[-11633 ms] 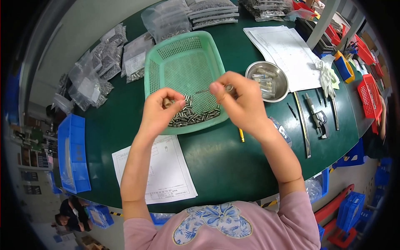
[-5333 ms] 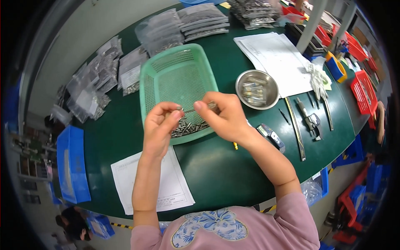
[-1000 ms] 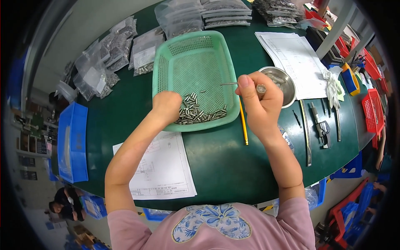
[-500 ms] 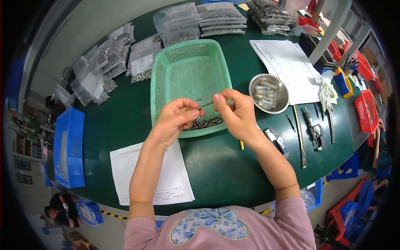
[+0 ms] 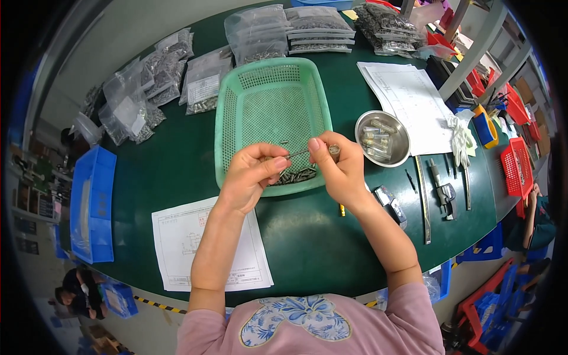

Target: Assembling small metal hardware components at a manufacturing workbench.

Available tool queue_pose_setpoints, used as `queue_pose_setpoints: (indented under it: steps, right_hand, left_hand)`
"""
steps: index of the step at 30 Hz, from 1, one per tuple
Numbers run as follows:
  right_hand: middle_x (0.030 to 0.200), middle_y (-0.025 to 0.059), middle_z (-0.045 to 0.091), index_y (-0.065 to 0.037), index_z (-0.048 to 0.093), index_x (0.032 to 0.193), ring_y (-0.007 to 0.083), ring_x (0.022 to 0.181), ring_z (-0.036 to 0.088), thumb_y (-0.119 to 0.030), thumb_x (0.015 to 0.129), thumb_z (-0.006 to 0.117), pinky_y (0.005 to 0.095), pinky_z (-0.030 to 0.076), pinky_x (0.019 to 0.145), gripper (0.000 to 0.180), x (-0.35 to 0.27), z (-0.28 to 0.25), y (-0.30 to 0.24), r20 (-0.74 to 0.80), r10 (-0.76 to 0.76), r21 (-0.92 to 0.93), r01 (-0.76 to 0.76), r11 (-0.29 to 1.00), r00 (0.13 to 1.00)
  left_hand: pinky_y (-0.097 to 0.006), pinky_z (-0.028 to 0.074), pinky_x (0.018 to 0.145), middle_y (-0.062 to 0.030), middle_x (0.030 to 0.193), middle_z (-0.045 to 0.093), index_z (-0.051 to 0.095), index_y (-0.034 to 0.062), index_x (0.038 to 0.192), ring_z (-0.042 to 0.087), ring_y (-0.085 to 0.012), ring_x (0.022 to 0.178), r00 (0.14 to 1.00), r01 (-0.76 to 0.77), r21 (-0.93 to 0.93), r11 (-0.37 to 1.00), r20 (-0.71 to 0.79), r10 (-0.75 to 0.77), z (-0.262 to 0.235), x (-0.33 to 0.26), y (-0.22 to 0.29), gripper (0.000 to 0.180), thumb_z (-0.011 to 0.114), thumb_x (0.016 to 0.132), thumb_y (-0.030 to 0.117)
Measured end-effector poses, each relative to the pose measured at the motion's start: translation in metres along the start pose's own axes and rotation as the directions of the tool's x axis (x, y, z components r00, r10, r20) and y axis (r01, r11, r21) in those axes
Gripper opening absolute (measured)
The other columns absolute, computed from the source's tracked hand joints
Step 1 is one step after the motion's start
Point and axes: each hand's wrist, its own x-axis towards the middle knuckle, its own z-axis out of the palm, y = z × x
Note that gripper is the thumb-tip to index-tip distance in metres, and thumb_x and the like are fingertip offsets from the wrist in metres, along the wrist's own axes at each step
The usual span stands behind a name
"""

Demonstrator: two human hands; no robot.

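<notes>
Over the near part of a green mesh basket (image 5: 222,118), my two hands meet. My left hand (image 5: 251,174) is closed in a pinch on a small metal part, mostly hidden by the fingertips. My right hand (image 5: 340,168) grips a thin metal pin (image 5: 299,153) between thumb and finger. Its tip reaches the left fingertips; whether it sits inside the part I cannot tell. The round end of a small clear tube (image 5: 334,151) also shows in the right hand's curled fingers. Several small metal cylinders (image 5: 299,175) lie in the basket below.
Right of the basket stands a steel bowl (image 5: 404,139) with clear tubes. Beyond it lie paper sheets (image 5: 414,106), a white glove (image 5: 460,133), a micrometer (image 5: 444,189) and a steel ruler (image 5: 423,201). Bags of metal parts (image 5: 319,29) line the back. A drawing (image 5: 177,236) lies front left.
The pin's tip has come up to the left fingertips, and the left fingers have closed in more around the part. The whole view has shifted slightly.
</notes>
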Motion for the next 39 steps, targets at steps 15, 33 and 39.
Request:
queue_pose_setpoints:
  steps: [15, 33, 39]
  right_hand:
    - [0.051, 0.009, 0.05, -0.003, 0.055, 0.067, 0.0224, 0.04, 0.048, -0.011, 0.079, 0.062, 0.0309, 0.034, 0.038, 0.016, -0.006, 0.004, -0.001, 0.018, -0.049, -0.231, 0.051, 0.972, 0.999]
    - [0.049, -0.0054, 0.036, -0.008, 0.045, 0.06, 0.0018, 0.04, 0.031, -0.028, 0.09, 0.053, 0.0183, 0.022, 0.036, 0.037, 0.012, -0.023, -0.013, -0.197, 0.269, 0.297, -0.204, 0.933, 0.943]
    - [0.052, -0.0035, 0.048, -0.002, 0.056, 0.064, 0.0005, 0.047, 0.035, -0.025, 0.089, 0.056, 0.0199, 0.025, 0.042, 0.034, 0.007, -0.012, -0.012, -0.174, 0.229, 0.246, -0.183, 0.952, 0.958]
  left_hand:
    - [-0.019, 0.043, 0.055, -0.0081, 0.081, 0.061, 0.062, -0.0014, 0.082, 0.057, -0.0099, 0.067, 0.972, -0.232, 0.097, 0.968, -0.008, 0.234, -0.003, -0.005, -0.01, 0.009, 0.065, 0.074, -0.005]
    - [-0.023, 0.044, 0.058, -0.0059, 0.074, 0.064, 0.066, 0.0003, 0.085, 0.056, -0.0093, 0.064, 0.966, -0.064, 0.915, 0.399, -0.044, 0.255, -0.019, 0.01, 0.023, 0.011, 0.066, 0.075, 0.004]
    - [-0.032, 0.046, 0.063, -0.0136, 0.078, 0.063, 0.065, 0.0, 0.087, 0.058, -0.021, 0.068, 0.993, -0.044, 0.999, 0.019, 0.045, -0.109, -0.033, 0.028, 0.021, 0.014, 0.06, 0.078, 0.008]
